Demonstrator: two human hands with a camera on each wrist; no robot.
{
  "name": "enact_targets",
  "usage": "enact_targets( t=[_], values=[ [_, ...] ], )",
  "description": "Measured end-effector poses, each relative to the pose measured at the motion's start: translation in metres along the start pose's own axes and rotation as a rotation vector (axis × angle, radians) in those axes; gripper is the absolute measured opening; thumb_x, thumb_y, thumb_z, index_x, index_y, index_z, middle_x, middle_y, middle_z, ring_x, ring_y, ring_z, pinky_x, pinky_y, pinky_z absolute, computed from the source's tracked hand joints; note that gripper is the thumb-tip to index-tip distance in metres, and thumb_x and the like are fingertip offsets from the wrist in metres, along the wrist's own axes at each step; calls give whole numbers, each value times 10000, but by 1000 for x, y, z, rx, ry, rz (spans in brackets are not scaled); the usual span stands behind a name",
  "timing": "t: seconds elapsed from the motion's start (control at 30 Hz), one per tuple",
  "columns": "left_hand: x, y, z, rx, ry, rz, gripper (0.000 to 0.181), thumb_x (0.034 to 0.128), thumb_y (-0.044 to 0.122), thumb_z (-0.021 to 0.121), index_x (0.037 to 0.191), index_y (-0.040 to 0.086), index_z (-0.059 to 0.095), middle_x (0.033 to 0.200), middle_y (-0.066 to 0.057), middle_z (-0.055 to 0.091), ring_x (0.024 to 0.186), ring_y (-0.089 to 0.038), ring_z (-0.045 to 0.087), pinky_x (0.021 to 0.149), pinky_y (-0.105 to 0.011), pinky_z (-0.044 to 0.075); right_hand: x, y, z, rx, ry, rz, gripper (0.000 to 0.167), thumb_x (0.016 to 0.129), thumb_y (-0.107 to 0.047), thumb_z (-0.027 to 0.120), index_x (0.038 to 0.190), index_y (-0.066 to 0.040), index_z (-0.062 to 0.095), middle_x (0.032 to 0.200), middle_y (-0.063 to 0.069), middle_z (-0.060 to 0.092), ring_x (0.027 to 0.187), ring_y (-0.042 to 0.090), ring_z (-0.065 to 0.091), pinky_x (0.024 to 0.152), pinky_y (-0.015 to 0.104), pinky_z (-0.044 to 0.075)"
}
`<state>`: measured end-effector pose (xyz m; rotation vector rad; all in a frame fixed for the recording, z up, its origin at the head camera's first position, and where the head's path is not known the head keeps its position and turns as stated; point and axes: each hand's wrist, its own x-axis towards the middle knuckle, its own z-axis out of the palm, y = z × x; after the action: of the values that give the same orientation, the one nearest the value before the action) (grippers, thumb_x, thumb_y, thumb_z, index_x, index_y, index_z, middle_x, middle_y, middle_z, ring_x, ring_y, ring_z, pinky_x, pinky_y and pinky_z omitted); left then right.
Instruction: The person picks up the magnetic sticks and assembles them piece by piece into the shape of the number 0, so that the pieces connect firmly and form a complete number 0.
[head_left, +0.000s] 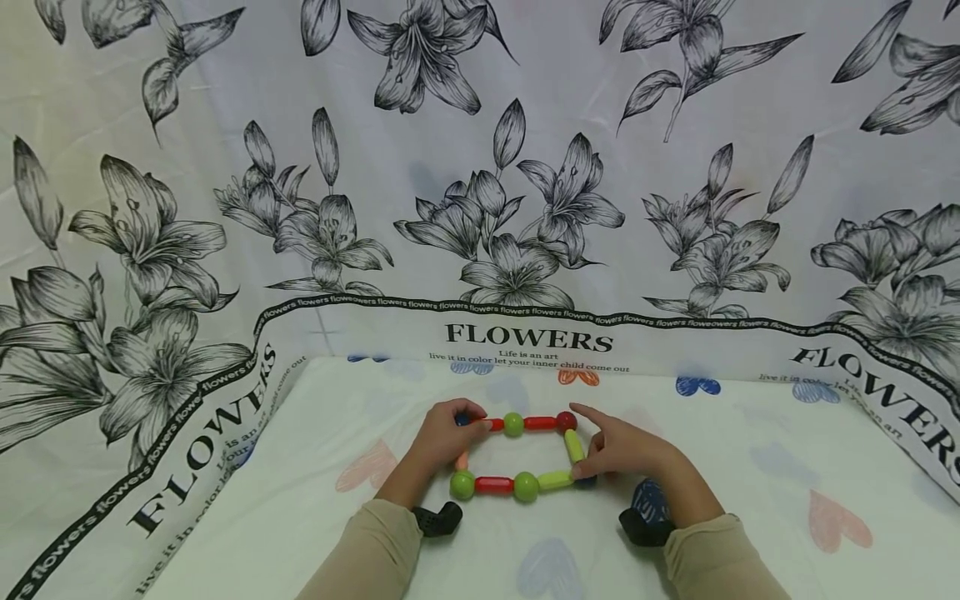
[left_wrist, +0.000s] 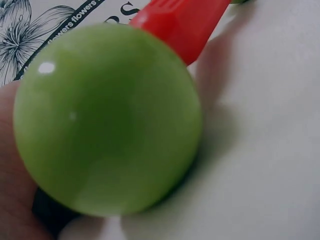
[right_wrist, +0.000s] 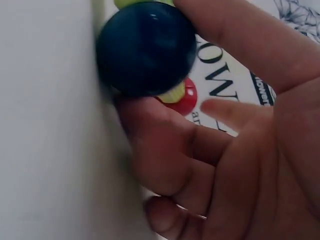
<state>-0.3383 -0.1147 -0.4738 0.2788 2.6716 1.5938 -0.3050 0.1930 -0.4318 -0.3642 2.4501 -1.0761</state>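
Toy balls and rods form a closed four-sided frame on the cloth. On its far side a green ball (head_left: 513, 424) sits between red rods, with a red ball (head_left: 566, 422) at the right end. Green balls (head_left: 462, 485) (head_left: 526, 487) and a red rod (head_left: 493, 485) make up the near side. My left hand (head_left: 438, 437) grips the far left corner, at a dark blue ball (head_left: 461, 420) mostly hidden by its fingers. My right hand (head_left: 633, 450) pinches a dark blue ball (right_wrist: 145, 50) at the near right corner, index finger stretched towards the red ball. Yellow-green rods (head_left: 556, 480) meet there.
A white cloth (head_left: 300, 533) printed with coloured hearts covers the surface. Behind and at the sides hangs a curtain (head_left: 525, 250) with black lilies and FLOWERS lettering. Black wrist devices (head_left: 438, 520) sit on both wrists.
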Motion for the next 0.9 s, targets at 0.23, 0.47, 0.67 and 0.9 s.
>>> enact_targets(
  t=[0.23,0.47,0.67,0.9],
  values=[
    [2,1,-4,-88,-53,25,274,924,392,660,982,132,720,795,19,677,759,-138,587,735,-290,475,5,3,-5,31,194,8,926,800,-215,803,1549,-168,259,950,76,685,785,219,667,715,362,519],
    [2,2,-4,-142,-171,7,349,953,414,615,1014,82,707,655,-21,614,592,-156,553,595,-280,471,12,1,0,23,444,45,601,892,-241,715,1434,-148,472,1153,129,644,1006,278,653,815,429,536],
    [0,10,7,186,-186,121,408,852,488,714,1173,242,663,917,53,641,813,-133,566,689,-304,468,11,0,9,-46,187,-85,468,913,-305,693,1324,-110,584,932,54,652,739,176,601,650,321,484],
    [-8,21,18,332,-285,184,374,844,455,729,1167,277,664,961,102,599,871,-117,542,755,-303,463,10,-10,20,-109,160,-140,280,906,-315,693,1130,-150,715,887,-7,642,797,171,540,678,327,461]
  ],
)
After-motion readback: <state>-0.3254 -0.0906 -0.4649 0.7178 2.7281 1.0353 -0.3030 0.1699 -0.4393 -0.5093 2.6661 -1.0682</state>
